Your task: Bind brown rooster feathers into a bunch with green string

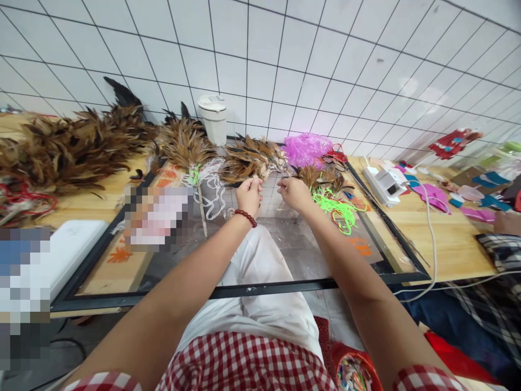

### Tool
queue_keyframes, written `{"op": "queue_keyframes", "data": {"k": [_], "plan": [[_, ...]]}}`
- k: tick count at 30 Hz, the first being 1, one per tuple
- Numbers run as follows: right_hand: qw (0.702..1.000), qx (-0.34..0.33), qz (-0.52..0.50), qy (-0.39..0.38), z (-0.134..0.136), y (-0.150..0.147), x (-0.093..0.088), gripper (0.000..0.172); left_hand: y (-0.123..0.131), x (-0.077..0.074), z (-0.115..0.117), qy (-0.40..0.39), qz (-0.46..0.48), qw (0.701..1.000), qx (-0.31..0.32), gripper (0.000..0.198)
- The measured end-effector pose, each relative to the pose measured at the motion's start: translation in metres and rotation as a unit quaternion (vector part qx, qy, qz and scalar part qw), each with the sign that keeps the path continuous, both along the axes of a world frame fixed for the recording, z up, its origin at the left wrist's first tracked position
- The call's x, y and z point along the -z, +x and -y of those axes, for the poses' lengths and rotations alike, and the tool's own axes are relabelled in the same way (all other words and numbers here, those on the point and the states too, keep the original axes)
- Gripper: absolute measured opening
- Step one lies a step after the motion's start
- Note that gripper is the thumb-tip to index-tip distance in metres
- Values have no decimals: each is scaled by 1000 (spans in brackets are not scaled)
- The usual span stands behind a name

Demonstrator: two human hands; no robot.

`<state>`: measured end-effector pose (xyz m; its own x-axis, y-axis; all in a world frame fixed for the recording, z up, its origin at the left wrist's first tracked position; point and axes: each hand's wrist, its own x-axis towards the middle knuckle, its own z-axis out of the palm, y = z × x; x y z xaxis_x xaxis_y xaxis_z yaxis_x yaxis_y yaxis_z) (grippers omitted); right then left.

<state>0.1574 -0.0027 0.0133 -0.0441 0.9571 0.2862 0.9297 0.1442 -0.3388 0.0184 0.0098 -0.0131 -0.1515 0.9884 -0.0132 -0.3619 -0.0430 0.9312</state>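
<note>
Both my hands are raised over a black-framed glass panel [252,288]. My left hand [249,195], with a dark red bead bracelet [246,218] at the wrist, is closed in a pinch just in front of a pile of brown feathers [246,160]; what lies in its fingers is too small to name. A short gap to the right, my right hand [293,194] is also pinched, its fingertips pointing toward the left one; any thread in it cannot be made out. Beside it lie bright green strings [340,212] and more brown feathers [323,178].
A feather bundle on a stick [185,141] and white strings [214,187] lie left. Behind stand a white lidded cup [213,119] and a pink plastic bag [307,149]. A large feather heap [73,141] lies far left; a power strip [385,183] with a cable is right. Another person's plaid sleeve [500,250] shows.
</note>
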Motion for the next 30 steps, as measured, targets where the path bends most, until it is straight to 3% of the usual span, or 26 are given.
{"op": "queue_keyframes", "data": {"k": [6,13,17,20,23,25,30], "plan": [[988,115,-96,25,-56,-1,-16,24,0,-2,1,-3,2,1000,9,16],[984,67,-155,62,-71,-30,-11,29,1,0,0,3,15,999,-29,20],[989,77,-98,81,-79,-49,-8,41,2,1,-1,-4,22,999,-30,19],[995,73,-47,42,-86,-53,-3,48,2,1,-1,-2,33,999,-35,17],[997,74,-21,2,-84,-49,2,34,2,1,-1,-4,28,999,-38,18],[997,71,-17,17,-78,-42,3,25,2,1,-1,-10,25,999,-39,19],[996,25,31,84,-46,-18,2,28,1,0,-2,-5,50,998,-42,16]]}}
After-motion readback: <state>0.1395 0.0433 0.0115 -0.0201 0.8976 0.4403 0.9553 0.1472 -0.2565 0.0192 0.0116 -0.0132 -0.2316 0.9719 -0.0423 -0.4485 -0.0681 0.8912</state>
